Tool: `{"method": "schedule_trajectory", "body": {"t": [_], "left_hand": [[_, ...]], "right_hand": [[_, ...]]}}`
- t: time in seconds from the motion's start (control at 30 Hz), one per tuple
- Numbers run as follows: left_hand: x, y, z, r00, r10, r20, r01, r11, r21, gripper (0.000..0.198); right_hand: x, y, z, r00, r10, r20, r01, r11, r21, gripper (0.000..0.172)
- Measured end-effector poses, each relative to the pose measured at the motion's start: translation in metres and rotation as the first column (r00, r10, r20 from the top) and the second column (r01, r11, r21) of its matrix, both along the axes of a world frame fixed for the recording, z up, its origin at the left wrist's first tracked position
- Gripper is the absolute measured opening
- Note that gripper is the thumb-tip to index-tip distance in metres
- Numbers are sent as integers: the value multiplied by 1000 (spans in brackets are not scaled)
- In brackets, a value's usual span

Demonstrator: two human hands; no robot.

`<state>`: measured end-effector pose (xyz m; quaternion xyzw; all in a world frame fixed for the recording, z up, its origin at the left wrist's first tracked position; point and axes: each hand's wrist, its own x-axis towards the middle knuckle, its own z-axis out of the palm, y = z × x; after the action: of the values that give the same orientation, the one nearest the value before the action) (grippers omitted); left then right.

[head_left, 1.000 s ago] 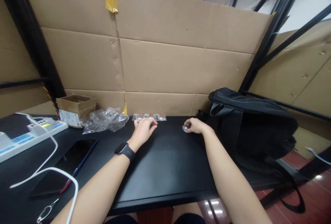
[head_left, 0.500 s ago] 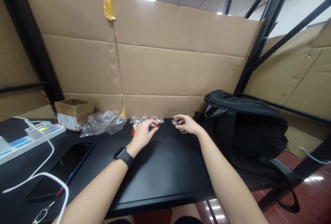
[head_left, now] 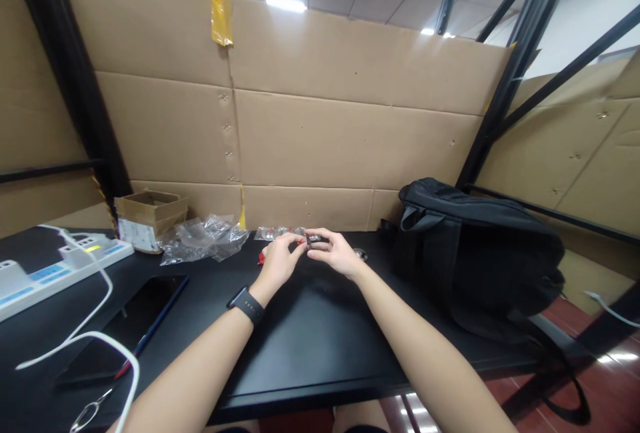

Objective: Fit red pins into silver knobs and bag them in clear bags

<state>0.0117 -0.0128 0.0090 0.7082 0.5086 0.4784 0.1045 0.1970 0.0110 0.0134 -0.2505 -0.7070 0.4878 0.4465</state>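
My left hand (head_left: pixel 278 263) is closed in a pinch on a thin red cord (head_left: pixel 301 242). More red cord (head_left: pixel 261 257) shows at the outer side of that hand. My right hand (head_left: pixel 335 254) grips a small shiny round piece (head_left: pixel 315 239) between thumb and fingers, its material too small to make out. The fingertips of both hands nearly meet above the black table (head_left: pixel 320 333). Just right of my right hand lies another shiny round piece (head_left: pixel 361 254), partly hidden by the wrist. Behind the hands, clear packets with red bits (head_left: pixel 274 233) lie in a row.
Crumpled clear plastic (head_left: pixel 207 238) and an open cardboard box (head_left: pixel 150 216) sit at the left back. A power strip (head_left: pixel 45 279), a white cable (head_left: pixel 103 336) and a dark tablet-like device (head_left: pixel 130 326) lie at left. A black bag (head_left: pixel 480 253) stands at right, before cardboard walls.
My right hand has moved left with a shiny round piece, away from the spot by the other piece, up to my left hand. The left hand keeps its pinch on the red cord.
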Motion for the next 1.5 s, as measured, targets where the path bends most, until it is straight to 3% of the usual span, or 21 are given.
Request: {"method": "schedule_trajectory", "body": {"t": [0.17,0.53,0.77,0.9,1.17,1.37,1.5], "left_hand": [[-1,2,0,1000,0,-4,0,999,-35,19],[-1,-4,5,987,70,-144,-66,997,38,15],[-1,-3,2,997,72,-23,-71,997,42,14],[0,-3,2,996,77,33,-77,997,3,15],[-3,3,-1,999,-43,27,43,999,-2,17],[-4,1,2,998,48,-34,-49,998,-25,18],[-3,1,0,999,25,-27,-25,1000,-9,18]], "right_hand": [[-1,2,-2,999,-43,12,42,997,67,60],[-7,0,-3,992,-117,-52,118,993,16,54],[-14,-2,-6,981,-175,-80,176,984,13,40],[-16,-3,-5,975,-199,-95,201,979,14,42],[-13,0,-7,971,-224,-87,225,974,4,41],[-14,-2,-5,977,-193,-88,192,981,-23,41],[-14,-2,-4,976,-206,-76,207,978,-1,30]]}}
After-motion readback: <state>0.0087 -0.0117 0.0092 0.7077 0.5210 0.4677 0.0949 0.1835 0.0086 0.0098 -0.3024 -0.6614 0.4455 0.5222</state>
